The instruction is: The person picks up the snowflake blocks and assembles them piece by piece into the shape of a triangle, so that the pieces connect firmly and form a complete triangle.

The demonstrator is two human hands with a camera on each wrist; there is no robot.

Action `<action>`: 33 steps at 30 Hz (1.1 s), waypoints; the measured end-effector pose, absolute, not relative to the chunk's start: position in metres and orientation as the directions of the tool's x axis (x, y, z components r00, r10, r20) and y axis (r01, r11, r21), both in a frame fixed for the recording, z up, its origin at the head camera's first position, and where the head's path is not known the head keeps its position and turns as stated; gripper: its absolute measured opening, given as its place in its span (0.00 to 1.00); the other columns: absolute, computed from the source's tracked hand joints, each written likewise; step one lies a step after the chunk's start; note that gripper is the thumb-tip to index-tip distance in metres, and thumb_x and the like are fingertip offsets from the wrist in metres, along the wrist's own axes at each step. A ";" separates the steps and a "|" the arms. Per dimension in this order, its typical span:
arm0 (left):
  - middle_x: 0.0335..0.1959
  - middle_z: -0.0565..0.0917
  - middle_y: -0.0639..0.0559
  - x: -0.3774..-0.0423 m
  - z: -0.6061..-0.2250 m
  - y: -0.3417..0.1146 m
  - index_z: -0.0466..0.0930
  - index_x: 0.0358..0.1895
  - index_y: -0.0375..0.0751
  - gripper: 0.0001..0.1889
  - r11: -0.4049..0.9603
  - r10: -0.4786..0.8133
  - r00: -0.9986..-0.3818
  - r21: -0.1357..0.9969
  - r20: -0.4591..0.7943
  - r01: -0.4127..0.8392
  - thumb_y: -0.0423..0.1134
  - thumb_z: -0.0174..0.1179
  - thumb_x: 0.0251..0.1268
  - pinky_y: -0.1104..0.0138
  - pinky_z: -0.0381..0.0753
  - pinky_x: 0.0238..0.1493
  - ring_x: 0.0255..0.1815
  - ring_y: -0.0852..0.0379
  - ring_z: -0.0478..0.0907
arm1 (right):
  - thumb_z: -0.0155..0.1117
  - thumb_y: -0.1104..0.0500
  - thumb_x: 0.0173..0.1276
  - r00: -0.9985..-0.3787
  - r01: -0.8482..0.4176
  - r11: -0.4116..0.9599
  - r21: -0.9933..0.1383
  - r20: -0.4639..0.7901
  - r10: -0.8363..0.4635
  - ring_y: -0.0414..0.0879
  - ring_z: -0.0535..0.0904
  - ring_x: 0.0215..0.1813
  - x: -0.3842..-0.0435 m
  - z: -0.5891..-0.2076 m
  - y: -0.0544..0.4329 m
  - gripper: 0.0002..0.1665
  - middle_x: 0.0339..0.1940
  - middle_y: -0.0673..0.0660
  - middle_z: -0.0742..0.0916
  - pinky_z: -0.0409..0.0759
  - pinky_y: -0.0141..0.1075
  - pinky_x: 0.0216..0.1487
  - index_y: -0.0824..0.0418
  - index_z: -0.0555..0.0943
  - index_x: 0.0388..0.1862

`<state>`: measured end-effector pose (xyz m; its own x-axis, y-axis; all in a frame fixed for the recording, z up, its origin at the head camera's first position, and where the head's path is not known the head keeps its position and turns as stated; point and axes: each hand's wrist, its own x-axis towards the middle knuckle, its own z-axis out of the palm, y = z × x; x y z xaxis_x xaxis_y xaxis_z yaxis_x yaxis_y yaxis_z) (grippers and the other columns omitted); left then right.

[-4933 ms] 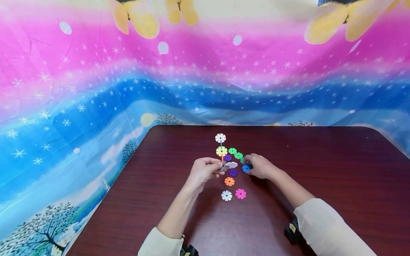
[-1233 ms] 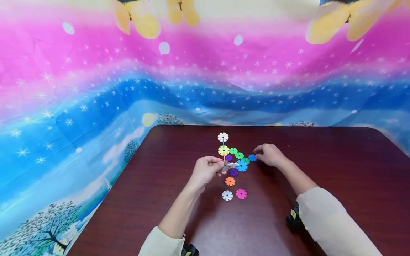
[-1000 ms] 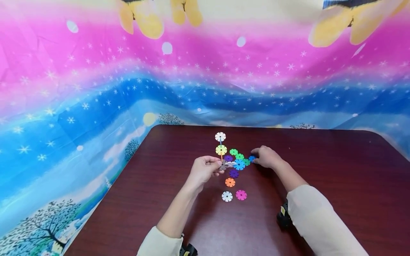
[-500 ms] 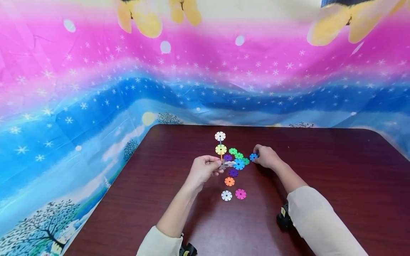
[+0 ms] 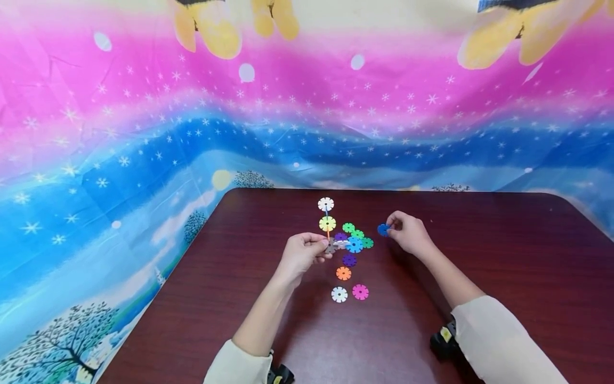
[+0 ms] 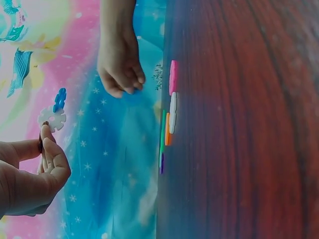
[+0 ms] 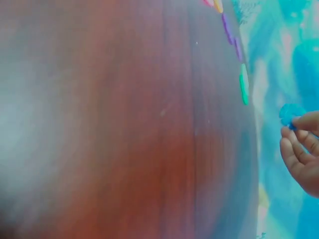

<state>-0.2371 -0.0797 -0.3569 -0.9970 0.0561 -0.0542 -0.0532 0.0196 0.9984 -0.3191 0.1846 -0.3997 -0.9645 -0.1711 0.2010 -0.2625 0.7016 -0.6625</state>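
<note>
My left hand [image 5: 300, 256] pinches a grey-brown notched disc [image 5: 330, 246] between thumb and fingers. Joined to it is a chain: an orange disc seen edge-on, a yellow disc [image 5: 327, 223], a blue one edge-on and a white disc [image 5: 325, 204] at the far end. A white disc [image 6: 54, 119] and a light blue disc [image 5: 354, 245] stick out from its right side. Between thumb and fingertips my right hand [image 5: 410, 233] holds a single blue notched disc [image 5: 383, 230], apart from the chain. The right wrist view shows this blue disc [image 7: 291, 114] too.
Loose discs lie on the dark red table [image 5: 230, 320]: green [image 5: 348, 227], purple [image 5: 349, 260], orange [image 5: 343, 273], white [image 5: 339, 294] and pink [image 5: 360, 292]. A patterned cloth [image 5: 307, 106] hangs behind the table.
The light blue disc has left my right hand and now sits on the chain. My right hand has picked the other blue disc up from beside the green ones and moved slightly right.
</note>
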 end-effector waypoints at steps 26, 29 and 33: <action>0.26 0.83 0.43 -0.236 -0.360 -0.072 0.77 0.40 0.24 0.08 0.001 0.087 -0.993 0.997 -0.074 -0.074 0.28 0.56 0.63 0.73 0.78 0.24 0.22 0.59 0.80 | 0.63 0.69 0.61 -0.876 -0.477 0.359 -0.802 0.404 -0.262 0.49 0.77 0.31 -0.243 -0.383 0.166 0.09 0.32 0.58 0.83 0.77 0.31 0.29 0.63 0.74 0.39; 0.26 0.83 0.43 -0.236 -0.360 -0.071 0.78 0.40 0.24 0.08 0.005 0.085 -0.994 0.997 -0.072 -0.072 0.28 0.56 0.63 0.73 0.77 0.24 0.22 0.58 0.80 | 0.63 0.69 0.61 -0.875 -0.479 0.353 -0.804 0.408 -0.259 0.50 0.77 0.31 -0.241 -0.381 0.164 0.09 0.32 0.58 0.83 0.77 0.31 0.29 0.63 0.74 0.38; 0.27 0.83 0.43 -0.235 -0.360 -0.070 0.78 0.40 0.25 0.08 0.014 0.087 -0.994 0.997 -0.072 -0.071 0.29 0.56 0.63 0.70 0.78 0.26 0.23 0.59 0.80 | 0.63 0.70 0.60 -0.866 -0.498 0.339 -0.798 0.432 -0.253 0.47 0.77 0.31 -0.240 -0.381 0.161 0.09 0.32 0.61 0.83 0.77 0.30 0.30 0.63 0.74 0.38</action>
<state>-0.2347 -0.0702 -0.3602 -0.9936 0.0871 -0.0722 -0.0713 0.0137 0.9974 -0.2400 0.1609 -0.3811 -0.8656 -0.2535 0.4318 -0.4976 0.3390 -0.7984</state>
